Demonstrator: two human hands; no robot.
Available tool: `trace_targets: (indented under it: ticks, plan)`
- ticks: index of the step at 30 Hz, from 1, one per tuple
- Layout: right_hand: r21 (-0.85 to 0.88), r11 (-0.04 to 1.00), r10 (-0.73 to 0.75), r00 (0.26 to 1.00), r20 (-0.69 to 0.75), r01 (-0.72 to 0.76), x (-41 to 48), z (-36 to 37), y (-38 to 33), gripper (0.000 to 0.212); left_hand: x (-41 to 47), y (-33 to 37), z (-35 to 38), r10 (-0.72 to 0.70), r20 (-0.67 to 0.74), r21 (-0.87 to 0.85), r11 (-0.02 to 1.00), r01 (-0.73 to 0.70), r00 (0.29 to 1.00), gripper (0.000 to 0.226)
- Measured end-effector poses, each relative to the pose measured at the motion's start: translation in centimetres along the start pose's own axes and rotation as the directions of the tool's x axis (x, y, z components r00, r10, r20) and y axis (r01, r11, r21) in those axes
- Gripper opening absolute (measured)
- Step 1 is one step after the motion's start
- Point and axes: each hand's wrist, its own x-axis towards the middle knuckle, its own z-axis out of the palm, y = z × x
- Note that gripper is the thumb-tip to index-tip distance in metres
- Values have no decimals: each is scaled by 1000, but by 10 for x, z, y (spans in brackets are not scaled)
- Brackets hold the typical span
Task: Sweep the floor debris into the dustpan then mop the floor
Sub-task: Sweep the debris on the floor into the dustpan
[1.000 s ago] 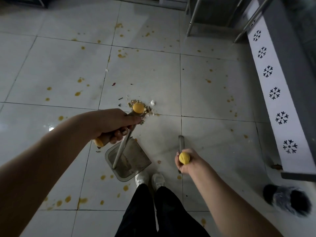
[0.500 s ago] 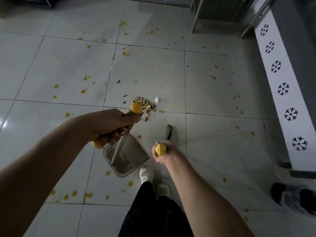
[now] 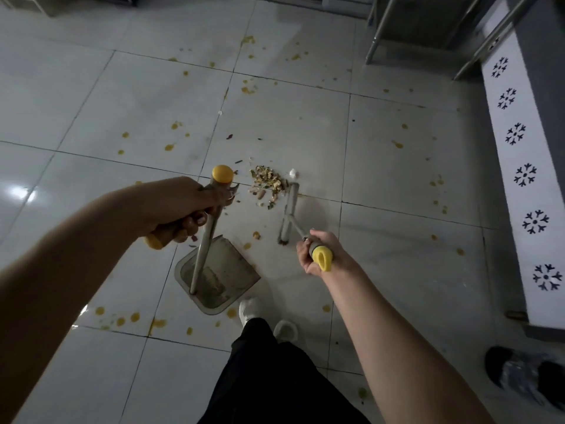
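A small pile of debris [image 3: 269, 182] lies on the white tiled floor near a tile joint. My left hand [image 3: 180, 206] grips a yellow-capped handle whose metal pole runs down to a grey dustpan [image 3: 226, 280] resting on the floor just in front of my white shoes. My right hand [image 3: 318, 252] grips the yellow-tipped handle of the broom [image 3: 290, 206]. Its narrow grey head lies on the floor just right of the debris pile. The dustpan's open edge faces the pile, with a gap of bare tile between them.
Yellow-orange stains [image 3: 169, 146] dot many tiles. A white panel with black snowflake marks [image 3: 524, 175] runs along the right, with metal table legs [image 3: 379, 32] behind it. A dark fuzzy object [image 3: 519, 374] lies at lower right. My dark trouser legs [image 3: 275, 377] fill the bottom centre.
My right hand has tilted the broom handle and swung the head forward to the right side of the debris pile. The dustpan and my left hand have hardly moved.
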Motion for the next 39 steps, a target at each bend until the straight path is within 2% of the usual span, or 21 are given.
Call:
trace_targets:
  ticks: [4, 9, 11, 15, 18, 24, 28, 33, 37, 39]
  plan:
    - [-131, 991, -49, 993, -108, 35, 3, 7, 19, 40, -11, -18, -5, 7, -6, -6, 1000, -7, 1000, 42]
    - [-145, 989, -55, 989, -138, 35, 23, 16, 44, 34, -15, -40, -23, 1, -3, -45, 999, -1, 1000, 42]
    - [-144, 989, -42, 991, -125, 24, 29, 24, 49, 31, -15, -51, -33, -1, -1, -46, 999, 1, 1000, 42]
    - [-23, 1000, -18, 999, -32, 17, 34, 54, 54, 33, -16, -76, -54, -8, 15, -48, 999, 9, 1000, 42]
    - [-107, 994, 24, 999, 48, -19, 36, 83, 68, 36, -21, -97, -77, -9, 14, -59, 998, 10, 1000, 42]
    - [-443, 882, 189, 982, 14, -163, 36, 129, 93, 29, -38, -143, -129, -31, 2, -89, 996, 31, 1000, 41]
    - [-539, 819, 229, 973, -5, -195, 50, 167, 105, 33, -48, -175, -158, -35, -13, -141, 989, 33, 999, 40]
    - [-614, 748, 276, 959, -61, -254, 74, 204, 140, 18, -57, -208, -191, -86, -9, -191, 978, 83, 996, 38]
    - [-636, 668, 395, 908, -139, -387, 98, 224, 159, 19, -58, -229, -208, -113, 8, -206, 972, 112, 994, 39]
    - [-645, 654, 402, 904, -145, -395, 113, 231, 160, 20, -55, -236, -211, -129, 9, -204, 971, 128, 992, 39]
